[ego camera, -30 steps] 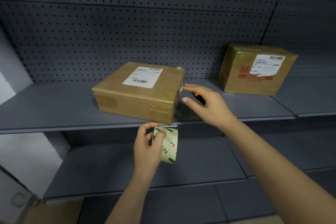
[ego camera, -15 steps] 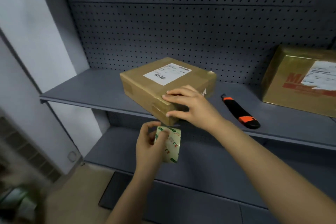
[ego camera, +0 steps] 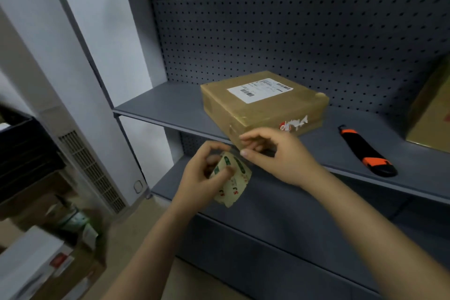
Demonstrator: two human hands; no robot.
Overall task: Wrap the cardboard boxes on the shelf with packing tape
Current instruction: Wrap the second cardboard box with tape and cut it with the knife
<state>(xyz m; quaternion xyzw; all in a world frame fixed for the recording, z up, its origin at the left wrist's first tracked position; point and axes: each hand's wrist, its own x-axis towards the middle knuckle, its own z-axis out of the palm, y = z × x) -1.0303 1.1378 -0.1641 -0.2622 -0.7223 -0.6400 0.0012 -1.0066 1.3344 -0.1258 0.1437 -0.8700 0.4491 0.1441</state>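
Gripping a roll of packing tape (ego camera: pixel 233 182), the left hand (ego camera: pixel 202 173) sits nearest, in front of the lower shelf (ego camera: pixel 267 214), with its fingers curled over the roll's top and the thumb pressed on its face. The roll is pale and glossy, printed with green patches and small red letters, and tilts to the right. Just above and to the right of it, the right hand (ego camera: pixel 280 156) is at the near corner of a cardboard box (ego camera: pixel 263 107), its fingers bent and its thumb and forefinger close together. Whether they pinch a tape end or only touch the corner, I cannot tell.

The box lies flat on the upper shelf (ego camera: pixel 155 107), turned so that one corner juts over the front edge. It is low and wide, brown, and shiny under clear tape already laid across it. A white shipping label (ego camera: pixel 259 87) with barcodes sits on its top, and a torn red and white sticker (ego camera: pixel 293 123) clings to its right side.

To the right, apart from the box, a black and orange utility knife (ego camera: pixel 365 151) lies on the same shelf. Farther right, a second brown box (ego camera: pixel 431 114) is cut off by the edge of the view. Behind everything stands a dark perforated back panel (ego camera: pixel 292 31).
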